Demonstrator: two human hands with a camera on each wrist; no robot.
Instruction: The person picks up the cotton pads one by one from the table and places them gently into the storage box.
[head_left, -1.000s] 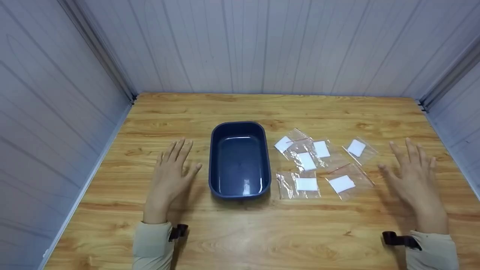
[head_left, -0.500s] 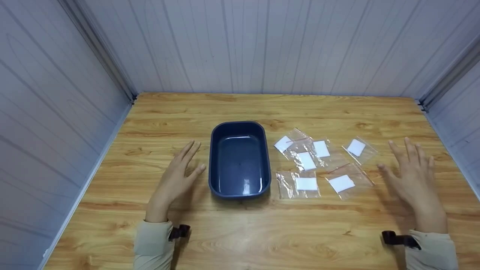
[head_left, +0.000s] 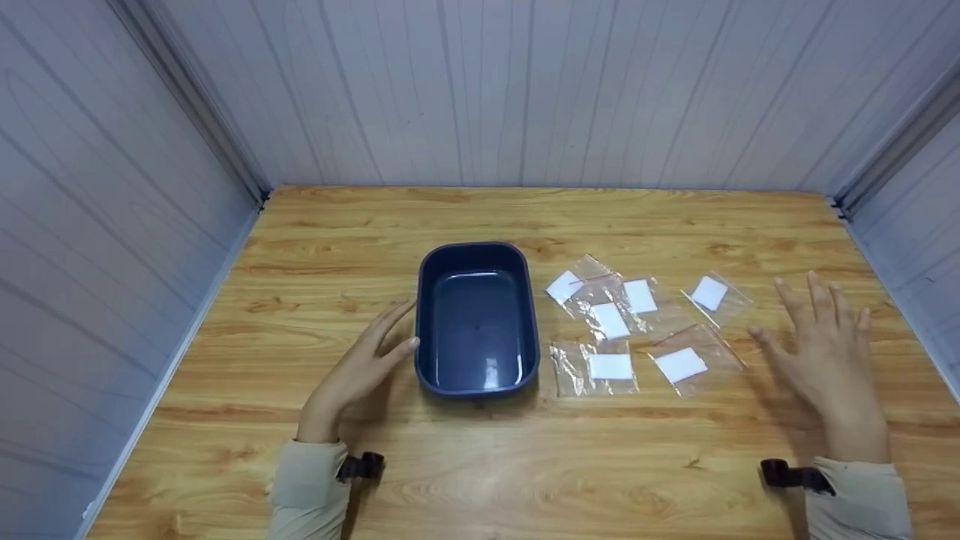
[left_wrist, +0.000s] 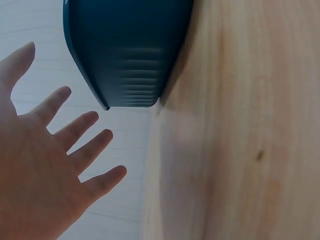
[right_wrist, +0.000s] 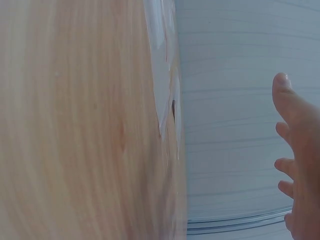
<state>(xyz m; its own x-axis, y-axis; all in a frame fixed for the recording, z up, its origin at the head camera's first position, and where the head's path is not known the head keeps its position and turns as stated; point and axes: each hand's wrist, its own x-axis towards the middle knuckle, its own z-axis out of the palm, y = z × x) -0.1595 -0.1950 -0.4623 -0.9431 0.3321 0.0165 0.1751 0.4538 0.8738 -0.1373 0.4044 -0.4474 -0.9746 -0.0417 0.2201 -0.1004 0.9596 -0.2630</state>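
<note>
An empty dark blue plastic bin point(head_left: 477, 330) stands on the table. My left hand point(head_left: 364, 371) is at its left side, thumb and fingertips close to the rim; whether they touch it I cannot tell. In the left wrist view the hand point(left_wrist: 47, 150) has its fingers spread, with the bin's ribbed outer wall point(left_wrist: 140, 70) beyond. Right of the bin lie several clear zip bags, each with a white rectangle, among them a front one point(head_left: 611, 367) and a far-right one point(head_left: 709, 293). To the right of the bags, my right hand point(head_left: 829, 367) holds nothing, its fingers spread.
The wood-grain table point(head_left: 480, 465) is bounded by a pale panelled back wall point(head_left: 487, 90) and side walls. Some bags overlap at the upper left of the group. A dark strap mount point(head_left: 360, 466) sits at the left wrist, and another point(head_left: 795, 476) at the right.
My left hand has moved rightward to the bin's left side and turned, its fingers now pointing more toward the bin. The right hand has barely moved. Bags and bin stay in place.
</note>
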